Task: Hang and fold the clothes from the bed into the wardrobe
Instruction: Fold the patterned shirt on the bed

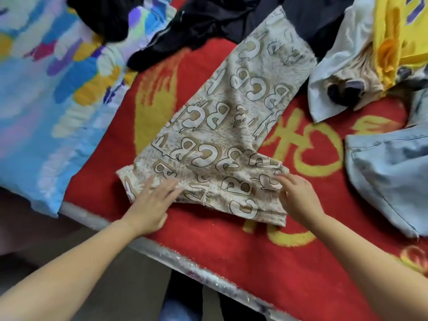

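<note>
A beige garment printed with large white letters [231, 126] lies flat on the red blanket [208, 246], stretched from the near edge toward the back right. My left hand [151, 202] presses flat on its near left corner with straight fingers. At the garment's near right side, my right hand [298, 198] has its fingertips on a folded-over flap; whether they pinch the cloth I cannot tell.
Black clothes [208, 26] are heaped at the back. A white and yellow pile [370, 54] sits back right, and light blue denim [389, 177] lies at the right. A multicoloured sheet [46, 100] covers the left. The bed's pale edge [185, 260] runs diagonally below.
</note>
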A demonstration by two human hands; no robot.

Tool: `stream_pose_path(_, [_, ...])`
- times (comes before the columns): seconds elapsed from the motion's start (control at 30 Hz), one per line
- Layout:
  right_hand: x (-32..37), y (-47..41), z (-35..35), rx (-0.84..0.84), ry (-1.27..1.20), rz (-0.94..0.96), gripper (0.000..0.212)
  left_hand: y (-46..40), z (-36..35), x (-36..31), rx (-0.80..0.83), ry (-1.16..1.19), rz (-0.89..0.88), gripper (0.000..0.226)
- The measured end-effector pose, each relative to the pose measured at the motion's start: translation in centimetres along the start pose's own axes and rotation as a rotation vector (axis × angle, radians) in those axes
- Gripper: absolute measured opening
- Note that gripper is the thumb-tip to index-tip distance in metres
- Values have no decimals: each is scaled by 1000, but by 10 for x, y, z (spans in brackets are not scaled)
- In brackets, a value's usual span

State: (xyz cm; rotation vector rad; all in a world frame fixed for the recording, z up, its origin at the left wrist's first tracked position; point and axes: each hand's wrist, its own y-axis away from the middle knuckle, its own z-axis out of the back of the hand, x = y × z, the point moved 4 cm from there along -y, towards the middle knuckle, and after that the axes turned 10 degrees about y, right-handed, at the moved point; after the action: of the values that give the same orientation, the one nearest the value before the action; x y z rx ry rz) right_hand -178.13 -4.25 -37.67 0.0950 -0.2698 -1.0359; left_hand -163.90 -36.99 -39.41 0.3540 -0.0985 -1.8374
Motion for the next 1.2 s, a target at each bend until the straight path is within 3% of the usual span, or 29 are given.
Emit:
stream_pose_path(0.07, [-7,-36,0,81,-48,-60,59,-27,-9,-48,28,52,-136,93])
stream_pose_path(0.13, [-12,-66,-16,297,-46,-95,78,-59,-30,-91,70,94,-177,88])
stream_pose_path(0.23, [-19,-88,-35,430,-27,-138,71,-100,-62,-127,176,169,17,83])
stream_pose_path(0.3, [-21,-94,-37,386,39,-140,48,-109,-61,-132,118,209,113,87])
stream_pose_path(0.37, [-21,-97,-33,391,27,-157,29,-107,-49,-129,-62,267,113,77])
stream_pose_path(0.43, [-23,-99,-23,481,-79,-221,29,-106,-42,-125,-293,391,67,57])
stream_pose_path(0.5, [-25,-103,-11,553,-158,-290,26,-108,-37,-111,-311,748,198,57])
stream_pose_path(0.53, [-25,-106,-4,580,-238,-338,23,-109,-35,-102,-250,934,356,56])
stream_pose_path(0.6, [-15,-114,9,607,-619,-476,14,-105,-39,-82,-150,1256,643,48])
stream_pose_path(0.67, [6,-130,24,566,-1035,-594,17,-99,-44,-65,-160,1683,846,42])
stream_pose_path(0.77, [50,-157,30,450,-1473,-711,11,-83,-55,-51,-219,2297,1064,30])
stream_pose_path(0.83, [76,-166,21,410,-1508,-713,25,-75,-57,-51,-253,2570,1105,27])
stream_pose_path(0.9, [91,-166,6,376,-1136,-571,54,-71,-55,-55,-270,2715,1140,28])
stream_pose_path(0.97, [103,-155,-2,267,-729,-337,63,-66,-49,-57,-282,2678,1218,30])
stream_pose_path(1.0, [109,-145,-4,211,-604,-206,66,-61,-46,-53,-311,2547,1251,28])
stream_pose_path(1.07, [123,-116,-16,188,-363,69,75,-48,-31,-27,-461,2134,1231,24])
stream_pose_path(1.13, [139,-79,-41,276,-6,366,80,-37,1,15,-648,1604,1102,24])
stream_pose_path(1.2, [150,-52,-69,388,256,501,85,-37,27,61,-658,1129,933,31])
